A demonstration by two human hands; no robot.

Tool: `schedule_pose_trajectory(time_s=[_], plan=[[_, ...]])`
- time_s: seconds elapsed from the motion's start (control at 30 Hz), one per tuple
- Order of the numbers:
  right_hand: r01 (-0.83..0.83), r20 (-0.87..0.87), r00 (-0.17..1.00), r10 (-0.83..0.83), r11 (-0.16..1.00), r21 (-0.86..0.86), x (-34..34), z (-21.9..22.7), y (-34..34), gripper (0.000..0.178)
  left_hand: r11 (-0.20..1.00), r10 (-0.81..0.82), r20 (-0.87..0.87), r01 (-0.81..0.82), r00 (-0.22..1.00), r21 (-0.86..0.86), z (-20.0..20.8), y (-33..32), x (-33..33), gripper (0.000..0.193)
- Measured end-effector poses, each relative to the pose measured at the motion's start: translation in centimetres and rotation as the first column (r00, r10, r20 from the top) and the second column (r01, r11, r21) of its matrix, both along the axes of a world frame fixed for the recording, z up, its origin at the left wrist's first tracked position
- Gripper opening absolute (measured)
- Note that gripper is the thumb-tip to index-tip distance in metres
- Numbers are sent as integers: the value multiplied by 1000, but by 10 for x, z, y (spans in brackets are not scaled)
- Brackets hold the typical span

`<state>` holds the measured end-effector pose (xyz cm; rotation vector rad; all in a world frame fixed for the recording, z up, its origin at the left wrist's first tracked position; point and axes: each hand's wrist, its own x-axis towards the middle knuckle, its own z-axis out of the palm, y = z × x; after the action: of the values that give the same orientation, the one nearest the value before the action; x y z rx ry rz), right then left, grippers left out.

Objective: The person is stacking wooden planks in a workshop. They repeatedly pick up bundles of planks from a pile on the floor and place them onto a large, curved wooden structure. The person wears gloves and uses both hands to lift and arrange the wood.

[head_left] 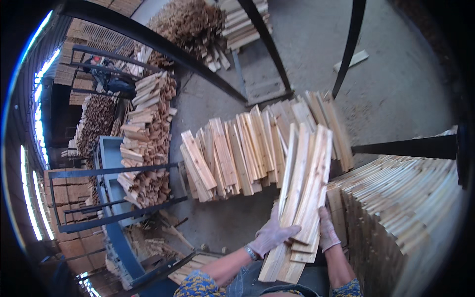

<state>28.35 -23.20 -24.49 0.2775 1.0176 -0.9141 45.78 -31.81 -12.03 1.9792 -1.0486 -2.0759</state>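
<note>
Several light wooden boards (310, 185) stand tilted in a loose bundle before my body, gripped between my two gloved hands. My left hand (271, 234), in a pale glove, is closed on the bundle's left side, with its thumb across the front boards. Against the right edge presses my right hand (327, 230), also gloved and closed, its fingers partly hidden by the wood. Just beyond the bundle a long row of leaning boards (237, 148) lies on a dark metal frame; the bundle's far ends overlap the row.
A tall, tight board stack (396, 198) rises close on my right. Black metal bars (198, 69) cross the space ahead. On the left, another wood pile (148, 133) runs beside a blue metal frame (118, 257). One loose board (352, 60) lies on the concrete floor (316, 39).
</note>
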Motion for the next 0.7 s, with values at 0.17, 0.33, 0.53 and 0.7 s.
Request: schedule_pose_trajectory(time_s=[0.17,0.33,0.53,0.7], plan=[[-62,-15,998,61,989,-135,3,120,4,77,968,-17,80,36,997,-246,98,53,27,114],[-106,-216,976,2,876,-471,-8,261,-12,68,767,2,-15,-11,1000,-642,232,78,25,123],[-419,-627,677,-386,498,-759,-48,402,36,96,429,-158,-102,-24,982,-903,359,155,11,130],[-275,-547,773,-321,608,-745,-67,531,117,102,856,-233,-179,114,956,-503,447,146,-9,97]])
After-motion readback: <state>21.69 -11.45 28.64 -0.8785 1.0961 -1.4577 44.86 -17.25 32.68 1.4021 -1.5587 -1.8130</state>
